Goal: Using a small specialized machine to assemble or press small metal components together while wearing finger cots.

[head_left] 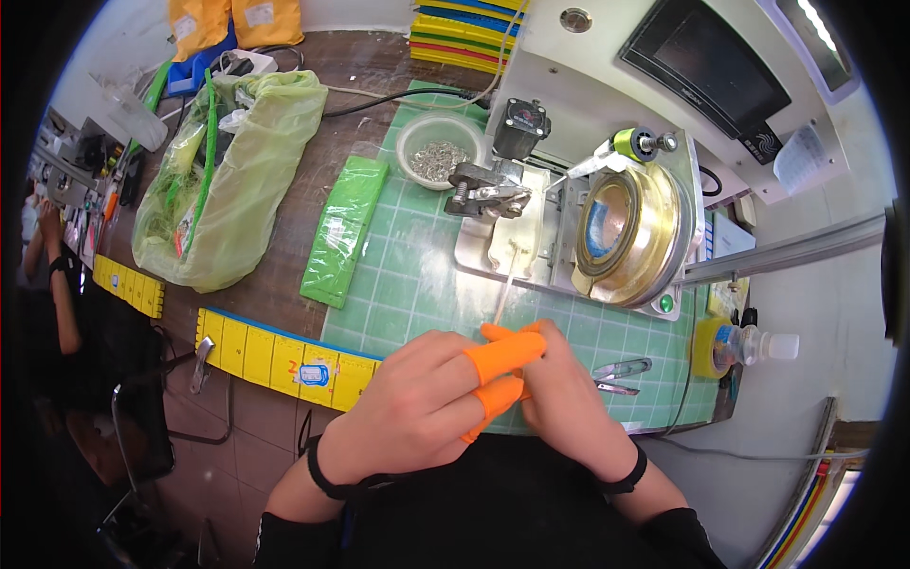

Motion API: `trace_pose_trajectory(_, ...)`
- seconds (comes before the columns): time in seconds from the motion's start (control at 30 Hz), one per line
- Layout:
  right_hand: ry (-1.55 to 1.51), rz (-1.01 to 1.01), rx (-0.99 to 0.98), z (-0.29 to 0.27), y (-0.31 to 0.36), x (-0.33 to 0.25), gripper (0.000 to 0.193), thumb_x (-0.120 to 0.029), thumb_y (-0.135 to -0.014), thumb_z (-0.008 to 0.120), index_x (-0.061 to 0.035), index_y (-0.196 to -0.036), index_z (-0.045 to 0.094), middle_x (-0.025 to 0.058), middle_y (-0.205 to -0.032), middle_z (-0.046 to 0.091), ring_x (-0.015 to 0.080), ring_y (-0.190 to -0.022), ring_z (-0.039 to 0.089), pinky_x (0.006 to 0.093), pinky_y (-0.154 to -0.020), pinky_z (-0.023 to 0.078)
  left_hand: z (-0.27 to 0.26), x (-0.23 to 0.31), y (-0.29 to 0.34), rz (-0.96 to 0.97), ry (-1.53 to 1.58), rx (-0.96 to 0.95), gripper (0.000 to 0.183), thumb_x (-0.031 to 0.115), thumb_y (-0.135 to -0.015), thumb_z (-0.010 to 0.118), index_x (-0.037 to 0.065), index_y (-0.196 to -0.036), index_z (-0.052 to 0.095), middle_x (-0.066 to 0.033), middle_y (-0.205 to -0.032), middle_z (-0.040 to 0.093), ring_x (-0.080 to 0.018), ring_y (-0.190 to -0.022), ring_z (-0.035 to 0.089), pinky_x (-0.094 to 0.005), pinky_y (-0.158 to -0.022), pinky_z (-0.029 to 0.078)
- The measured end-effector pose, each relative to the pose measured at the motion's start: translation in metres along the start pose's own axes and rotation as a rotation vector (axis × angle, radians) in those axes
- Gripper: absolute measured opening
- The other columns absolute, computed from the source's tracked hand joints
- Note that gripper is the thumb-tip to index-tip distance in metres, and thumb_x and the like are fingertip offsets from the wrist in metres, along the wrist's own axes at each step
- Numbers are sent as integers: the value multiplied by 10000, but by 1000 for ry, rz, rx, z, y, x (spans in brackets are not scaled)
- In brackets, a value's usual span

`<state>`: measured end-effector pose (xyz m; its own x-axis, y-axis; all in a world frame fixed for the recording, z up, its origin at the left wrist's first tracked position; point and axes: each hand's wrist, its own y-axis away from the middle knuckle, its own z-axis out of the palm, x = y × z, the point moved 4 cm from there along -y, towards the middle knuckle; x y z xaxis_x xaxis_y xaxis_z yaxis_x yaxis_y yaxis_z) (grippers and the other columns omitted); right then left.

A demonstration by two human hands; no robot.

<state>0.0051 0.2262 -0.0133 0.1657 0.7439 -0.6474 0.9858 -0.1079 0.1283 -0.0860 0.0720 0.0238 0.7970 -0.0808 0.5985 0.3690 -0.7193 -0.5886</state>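
My left hand point(417, 394) and my right hand point(573, 394) meet over the front of the green gridded mat. Orange finger cots point(507, 353) cover several fingertips, which press together closely. What lies between them is hidden. A thin pale strip point(504, 296) runs from the fingertips up to the metal plate point(514, 245) of the machine's fixture. Above the plate sits a toggle clamp point(488, 190). Right of it stands a brass-coloured round drum point(630, 228). Metal tweezers point(621, 372) lie on the mat beside my right hand.
A bowl of small metal parts point(436, 156) and a green packet point(346, 232) are left of the machine. Farther left stands a bag-lined bin point(232, 180). A yellow ruler strip point(275, 360) edges the table. A bottle point(735, 346) stands right. Another person's arm shows far left.
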Motion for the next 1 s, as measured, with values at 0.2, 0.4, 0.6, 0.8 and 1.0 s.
trace_pose_trajectory(0.2,32,-189,69,8,-5,4,468,89,-754,622,-11,-1211,616,181,-1070,542,391,-1002,576,457,-894,499,18,-19,19,-271,336,83,147,5,-893,750,33,-1037,744,-141,-1198,707,-249,-870,680,-340,-728,572)
trace_pose_trajectory(0.4,40,-198,147,-8,-9,-1,313,53,-855,629,0,-1163,619,178,-1043,561,386,-1002,592,456,-869,512,21,-27,44,-517,584,307,166,-45,-932,691,13,-1083,727,-146,-1229,692,-176,-910,698,-271,-710,587)
trace_pose_trajectory(0.6,52,-158,366,-11,-19,-18,403,13,-935,603,17,-1335,557,214,-1140,583,419,-1030,611,480,-887,518,25,-26,41,-414,476,284,160,-58,-936,682,-1,-1078,729,-160,-1241,683,-157,-840,701,-257,-664,583)
trace_pose_trajectory(0.8,121,-104,344,-4,-36,-17,490,-55,-1012,531,26,-1487,436,269,-1260,574,451,-1082,617,475,-940,521,25,-27,40,-398,452,247,156,-67,-935,660,-2,-1066,714,-169,-1237,661,-171,-910,654,-244,-650,599)
trace_pose_trajectory(1.0,-370,-109,403,-2,17,10,501,-190,-1085,463,5,-1546,430,200,-1457,591,227,-1118,684,340,-885,505,20,-26,40,-409,445,275,155,-26,-918,728,13,-1067,741,-150,-1205,721,-218,-946,732,-284,-778,599)
